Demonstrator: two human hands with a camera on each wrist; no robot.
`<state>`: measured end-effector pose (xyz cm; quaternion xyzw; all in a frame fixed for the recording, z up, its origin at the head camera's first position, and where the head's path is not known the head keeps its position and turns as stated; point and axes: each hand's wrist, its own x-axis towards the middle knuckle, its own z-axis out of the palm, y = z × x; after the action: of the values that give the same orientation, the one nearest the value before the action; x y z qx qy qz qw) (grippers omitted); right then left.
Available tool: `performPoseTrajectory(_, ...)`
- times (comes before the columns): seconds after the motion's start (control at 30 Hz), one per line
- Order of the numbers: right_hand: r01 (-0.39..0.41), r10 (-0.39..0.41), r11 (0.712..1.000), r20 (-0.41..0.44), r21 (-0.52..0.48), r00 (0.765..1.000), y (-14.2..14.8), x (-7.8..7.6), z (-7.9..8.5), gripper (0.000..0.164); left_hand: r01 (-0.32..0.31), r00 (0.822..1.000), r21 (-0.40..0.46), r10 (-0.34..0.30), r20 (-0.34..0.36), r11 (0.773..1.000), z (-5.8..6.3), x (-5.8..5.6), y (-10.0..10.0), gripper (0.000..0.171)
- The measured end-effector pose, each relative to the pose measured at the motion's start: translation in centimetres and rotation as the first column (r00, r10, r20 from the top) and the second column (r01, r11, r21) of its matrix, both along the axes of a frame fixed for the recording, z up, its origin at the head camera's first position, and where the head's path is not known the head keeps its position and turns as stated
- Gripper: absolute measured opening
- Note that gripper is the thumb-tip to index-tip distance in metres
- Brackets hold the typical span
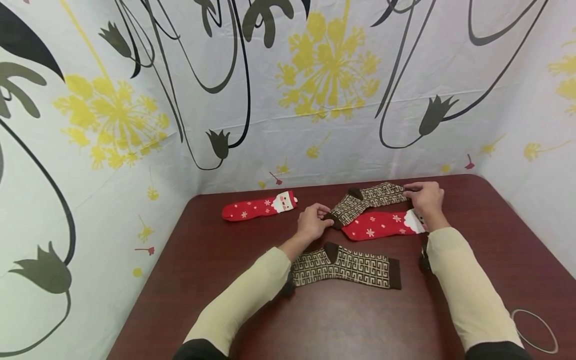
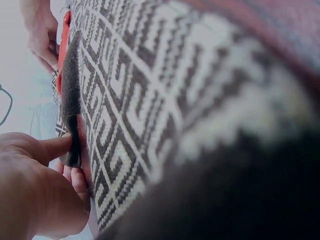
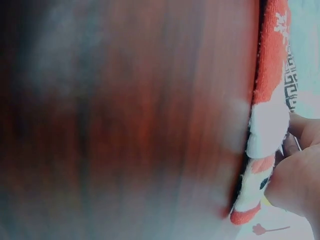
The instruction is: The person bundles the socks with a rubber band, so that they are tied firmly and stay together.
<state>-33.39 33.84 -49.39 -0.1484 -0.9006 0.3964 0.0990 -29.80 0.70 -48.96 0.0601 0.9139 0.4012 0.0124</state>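
A brown-and-cream patterned sock (image 1: 381, 196) stretches between both hands at the back of the table, partly over a red Santa sock (image 1: 380, 226). Its dark toe end is pinched by my left hand (image 1: 311, 222), thumb on top in the left wrist view. At the other end, my right hand (image 1: 426, 200) pinches the cuff, which its fingers partly hide. In the right wrist view the red sock (image 3: 272, 75) stands out in front of that hand (image 3: 297, 175). A matching patterned sock (image 1: 348, 267) lies flat nearer me, its toe behind my left sleeve.
Another red Santa sock (image 1: 256, 208) lies at the back left of the dark red-brown table (image 1: 202, 260). A thin pale loop (image 1: 535, 332) is at the right front. White cloth with flower prints (image 1: 270, 120) hangs behind the table and along its sides.
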Motion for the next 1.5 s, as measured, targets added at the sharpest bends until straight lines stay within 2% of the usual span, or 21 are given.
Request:
performPoseTrajectory(0.27,-0.028,0.031,0.999,-0.076,0.039,0.997,0.6,0.1,0.8,0.025,0.024,1.0,0.059,-0.026,0.018,0.998,0.1,-0.1,-0.3,0.016)
performPoseTrajectory(0.47,-0.113,0.118,0.992,-0.118,0.052,0.986,1.4,0.4,1.6,0.026,0.031,0.998,0.136,-0.039,0.052,0.99,0.9,0.3,-1.2,0.012)
performPoseTrajectory(0.53,-0.153,0.155,0.988,-0.103,0.024,0.983,1.5,0.6,1.9,0.027,0.031,0.998,0.163,-0.04,0.055,0.986,1.3,0.5,-1.5,0.012)
performPoseTrajectory(0.63,-0.219,0.214,0.973,-0.073,-0.077,0.974,1.5,1.0,2.5,0.029,0.024,0.997,0.198,-0.039,0.072,0.98,1.6,0.6,-1.9,0.011)
performPoseTrajectory(0.7,-0.26,0.255,0.951,-0.049,-0.168,0.966,1.5,1.4,3.1,0.031,0.022,0.996,0.228,-0.042,0.081,0.974,1.7,0.5,-2.2,0.011)
performPoseTrajectory(0.77,-0.304,0.309,0.915,-0.022,-0.264,0.951,1.5,1.8,3.6,0.033,0.026,0.996,0.26,-0.048,0.08,0.965,1.7,0.5,-2.5,0.011)
performPoseTrajectory(0.97,-0.416,0.489,0.77,0.029,-0.484,0.872,2.0,3.0,4.6,0.03,0.07,0.992,0.358,-0.102,0.071,0.931,2.1,0.7,-4.1,0.013)
performPoseTrajectory(1.03,-0.426,0.509,0.739,0.017,-0.521,0.861,2.0,3.4,4.7,0.03,0.091,0.989,0.387,-0.13,0.074,0.918,2.2,0.8,-4.7,0.013)
performPoseTrajectory(1.1,-0.429,0.507,0.747,0.017,-0.508,0.862,2.0,3.9,4.9,0.03,0.113,0.982,0.423,-0.165,0.089,0.899,2.4,0.9,-5.3,0.013)
performPoseTrajectory(1.27,-0.418,0.462,0.822,0.023,-0.386,0.887,1.4,5.4,5.7,0.039,0.144,0.964,0.488,-0.234,0.129,0.861,2.8,1.4,-6.6,0.013)
performPoseTrajectory(1.3,-0.415,0.454,0.829,0.018,-0.376,0.891,1.3,5.7,5.8,0.041,0.146,0.962,0.492,-0.24,0.132,0.858,2.9,1.5,-6.8,0.013)
performPoseTrajectory(1.4,-0.422,0.453,0.823,-0.01,-0.379,0.892,0.9,6.7,6.0,0.043,0.152,0.959,0.495,-0.248,0.135,0.856,3.0,1.8,-7.4,0.016)
performPoseTrajectory(1.5,-0.421,0.453,0.795,-0.034,-0.436,0.891,0.6,7.7,6.1,0.044,0.137,0.962,0.498,-0.235,0.14,0.856,3.1,2.2,-8.1,0.018)
